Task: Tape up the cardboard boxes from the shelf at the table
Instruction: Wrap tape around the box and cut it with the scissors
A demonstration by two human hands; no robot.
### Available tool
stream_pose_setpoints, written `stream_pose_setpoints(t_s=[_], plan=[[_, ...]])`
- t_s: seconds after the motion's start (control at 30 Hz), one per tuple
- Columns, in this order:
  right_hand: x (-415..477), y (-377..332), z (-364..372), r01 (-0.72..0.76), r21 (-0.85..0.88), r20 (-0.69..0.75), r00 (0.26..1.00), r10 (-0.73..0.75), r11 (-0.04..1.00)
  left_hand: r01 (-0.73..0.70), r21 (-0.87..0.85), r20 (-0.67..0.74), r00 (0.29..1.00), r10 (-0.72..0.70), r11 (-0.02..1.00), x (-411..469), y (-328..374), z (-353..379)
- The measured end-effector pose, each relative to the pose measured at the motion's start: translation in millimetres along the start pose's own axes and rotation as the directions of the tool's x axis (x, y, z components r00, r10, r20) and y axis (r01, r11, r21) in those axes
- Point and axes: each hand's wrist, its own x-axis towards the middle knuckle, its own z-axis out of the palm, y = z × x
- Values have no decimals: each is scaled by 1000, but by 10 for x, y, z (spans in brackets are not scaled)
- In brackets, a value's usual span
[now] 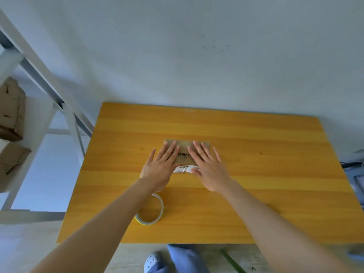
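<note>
**Pressing a box flat at mid-table**

Pressing down with both palms on a small cardboard box (pixel 184 147) at the middle of the yellow wooden table (pixel 256 174). Laying the left hand (pixel 159 168) flat on its left part, with straight, spread fingers, gripping nothing. Laying the right hand (pixel 208 168) flat on its right part in the same way, with the thumb touching a white barcode label (pixel 182 170) at the near edge. Nearer on the table, partly under the left forearm: a tape roll (pixel 162 206), lying flat. To the left, on a white shelf (pixel 39 65): more cardboard boxes (pixel 10 111).
</note>
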Motion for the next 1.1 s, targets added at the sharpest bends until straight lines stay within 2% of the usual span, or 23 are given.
stream_pose_setpoints(t_s=[0.07,0.13,0.2,0.33,0.43,0.5,0.6,0.73,0.8,0.93,1.1], plan=[[48,12,-12,38,-25,-102,994,-40,999,-9,17,-23,1000,9,1000,-4,0,10],[142,54,1,76,-76,-181,980,-88,994,-19,1,-117,993,19,1000,3,8,-35],[269,126,42,115,-108,-223,965,-137,987,-50,-8,-231,972,47,999,59,-47,-41],[494,247,130,217,-152,-272,929,-252,964,-104,15,-276,955,104,994,216,-235,96],[680,326,137,275,-151,-297,904,-309,949,-90,-9,-333,939,82,996,343,-315,134],[827,369,120,299,-146,-326,886,-331,943,-73,-91,-383,923,33,993,435,-371,114],[989,423,125,340,-127,-381,851,-362,932,-114,-177,-521,853,5,977,525,-454,158],[1002,453,159,368,-155,-477,785,-396,917,-156,-136,-648,761,31,978,548,-496,295],[981,474,167,361,-177,-502,767,-399,916,-168,-136,-676,736,32,976,538,-495,340],[874,517,188,308,-181,-539,763,-356,934,-136,-193,-665,746,-28,972,489,-462,369],[694,529,213,243,-66,-467,849,-246,968,-62,-296,-528,842,-110,953,347,-314,328]])
